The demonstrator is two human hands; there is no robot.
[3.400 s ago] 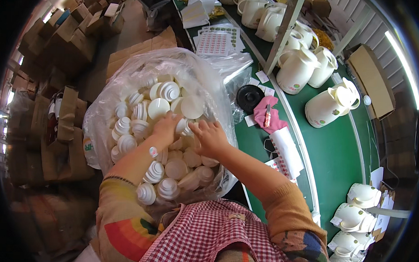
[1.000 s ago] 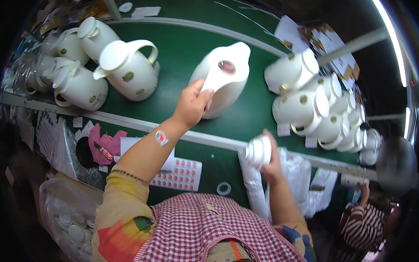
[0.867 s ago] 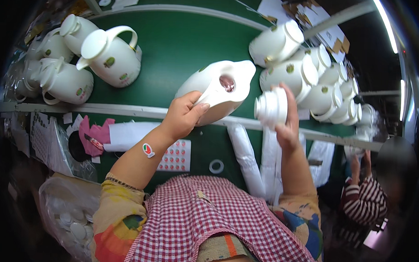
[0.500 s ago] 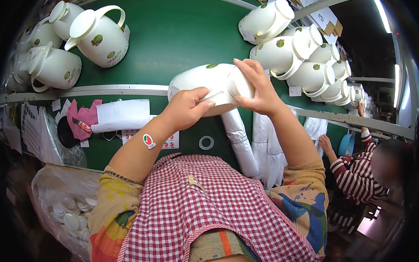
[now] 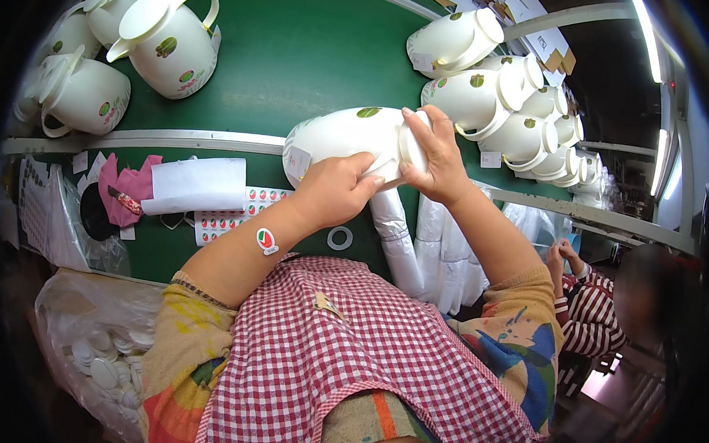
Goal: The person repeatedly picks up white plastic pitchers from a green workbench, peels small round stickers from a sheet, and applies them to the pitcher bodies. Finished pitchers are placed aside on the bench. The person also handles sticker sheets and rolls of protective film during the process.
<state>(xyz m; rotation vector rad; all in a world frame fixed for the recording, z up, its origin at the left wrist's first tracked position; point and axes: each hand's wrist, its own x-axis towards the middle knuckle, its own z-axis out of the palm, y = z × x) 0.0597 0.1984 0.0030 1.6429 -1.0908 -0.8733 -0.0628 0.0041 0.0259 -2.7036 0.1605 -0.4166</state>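
A white jug point(image 5: 338, 135) with a green leaf print lies tilted on its side between my hands, its lidded end to the right. My left hand point(image 5: 332, 185) is closed on the near side, at the handle, with the thumb by the lid. Around the round white lid point(image 5: 413, 149), the fingers and thumb of my right hand point(image 5: 438, 162) are wrapped. A pale square label point(image 5: 296, 163) shows near the jug's base. On my left forearm sticks a small red and green sticker point(image 5: 266, 240). My palms hide part of the handle.
More white jugs stand at the left point(image 5: 164, 47) and lie in a row at the right point(image 5: 468, 93). Nearer are a sticker sheet point(image 5: 263, 199), a white ring point(image 5: 340, 238), plastic rolls point(image 5: 400, 243) and a bag of white discs point(image 5: 103, 369). A co-worker point(image 5: 593, 312) is at the right.
The jug has turned slightly in my hands, so its base label shows more. My grip stays much the same. At the right, the co-worker's hands have come together at clear plastic.
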